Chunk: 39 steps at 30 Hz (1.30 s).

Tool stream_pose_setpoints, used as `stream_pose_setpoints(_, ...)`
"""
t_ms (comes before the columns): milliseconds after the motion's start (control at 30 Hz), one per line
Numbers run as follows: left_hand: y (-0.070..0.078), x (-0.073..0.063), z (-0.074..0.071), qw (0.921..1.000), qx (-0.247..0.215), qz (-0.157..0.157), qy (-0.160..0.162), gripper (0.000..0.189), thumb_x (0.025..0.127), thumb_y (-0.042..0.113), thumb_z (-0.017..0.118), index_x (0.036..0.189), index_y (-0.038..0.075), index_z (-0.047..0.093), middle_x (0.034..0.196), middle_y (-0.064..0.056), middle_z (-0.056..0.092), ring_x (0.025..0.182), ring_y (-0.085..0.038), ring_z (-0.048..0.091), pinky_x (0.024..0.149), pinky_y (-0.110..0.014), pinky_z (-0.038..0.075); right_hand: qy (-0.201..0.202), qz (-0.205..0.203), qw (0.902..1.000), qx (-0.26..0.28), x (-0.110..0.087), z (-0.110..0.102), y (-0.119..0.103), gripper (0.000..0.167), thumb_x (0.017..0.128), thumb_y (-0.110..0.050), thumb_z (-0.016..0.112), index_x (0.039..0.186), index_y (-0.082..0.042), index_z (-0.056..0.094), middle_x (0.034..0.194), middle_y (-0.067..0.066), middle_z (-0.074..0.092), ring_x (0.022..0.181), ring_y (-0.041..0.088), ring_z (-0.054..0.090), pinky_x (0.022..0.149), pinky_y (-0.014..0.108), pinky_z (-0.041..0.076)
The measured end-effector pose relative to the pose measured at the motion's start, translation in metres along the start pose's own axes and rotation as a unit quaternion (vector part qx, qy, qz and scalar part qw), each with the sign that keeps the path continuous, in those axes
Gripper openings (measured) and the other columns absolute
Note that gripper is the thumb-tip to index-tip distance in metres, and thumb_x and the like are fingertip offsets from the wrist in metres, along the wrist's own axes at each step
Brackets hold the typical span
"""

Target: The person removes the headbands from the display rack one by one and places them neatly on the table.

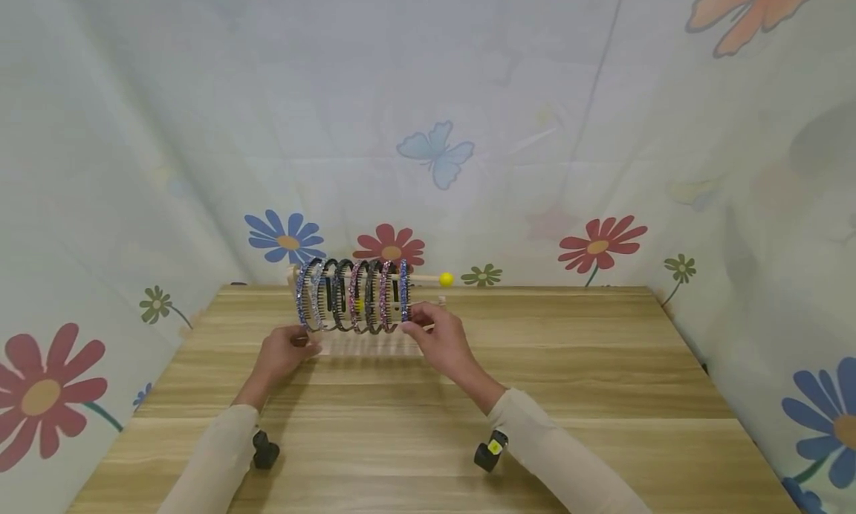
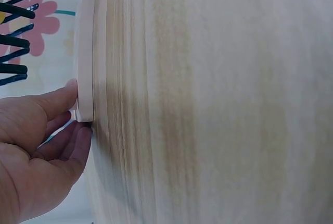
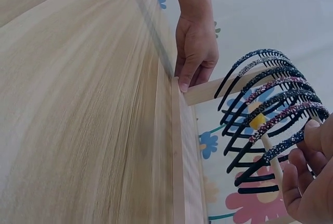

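Several glittery toothed headbands (image 1: pixel 355 295) hang in a row on a wooden display stand (image 3: pixel 179 156), whose upper rod ends in a yellow ball (image 1: pixel 446 279). My right hand (image 1: pixel 446 342) pinches the rightmost headband, a blue one (image 1: pixel 404 291), between thumb and fingers. In the right wrist view this blue headband (image 3: pixel 283 148) is nearest to the hand. With thumb and fingers, my left hand (image 1: pixel 284 350) grips the left end of the stand's flat base (image 2: pixel 86 52). Silver, black and pink headbands fill the row between both hands.
The stand is on a wood-grain table (image 1: pixel 401 440), towards its back edge. A flower-printed cloth (image 1: pixel 508 202) hangs behind and on both sides. Black wrist cameras (image 1: pixel 265 451) hang under both sleeves. A second yellow ball (image 3: pixel 257 121) shows inside the headbands.
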<state>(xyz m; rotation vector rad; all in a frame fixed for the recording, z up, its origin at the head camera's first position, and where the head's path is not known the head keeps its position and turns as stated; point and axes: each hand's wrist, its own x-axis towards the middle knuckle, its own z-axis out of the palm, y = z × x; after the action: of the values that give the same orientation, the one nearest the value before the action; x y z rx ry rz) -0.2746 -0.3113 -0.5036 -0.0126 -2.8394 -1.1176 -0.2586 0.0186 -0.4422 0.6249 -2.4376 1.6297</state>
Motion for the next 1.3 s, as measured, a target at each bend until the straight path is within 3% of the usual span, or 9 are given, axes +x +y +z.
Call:
stream_pose_setpoints(733, -0.003, 0.000, 0.002, 1.0000, 0.001, 0.007, 0.006, 0.019, 0.092, 0.014, 0.076, 0.102, -0.002, 0.072, 0.118, -0.028, 0.070, 0.108, -0.044, 0.069, 0.093, -0.054, 0.055, 0.026, 0.006, 0.9996, -0.009, -0.003, -0.023, -0.004, 0.012, 0.099, -0.019, 0.068, 0.105, -0.009, 0.072, 0.098, 0.004, 0.072, 0.097, 0.021, 0.068, 0.081, 0.036, 0.059)
stream_pose_setpoints(1300, -0.006, 0.001, 0.002, 1.0000, -0.004, -0.001, -0.004, 0.029, 0.093, 0.015, 0.076, 0.112, -0.005, 0.071, 0.120, -0.028, 0.070, 0.109, -0.044, 0.068, 0.092, -0.054, 0.056, 0.048, -0.026, 0.9984, 0.017, -0.005, -0.035, -0.016, 0.008, 0.098, -0.015, 0.069, 0.102, -0.008, 0.069, 0.097, 0.004, 0.070, 0.096, 0.021, 0.068, 0.080, 0.036, 0.059)
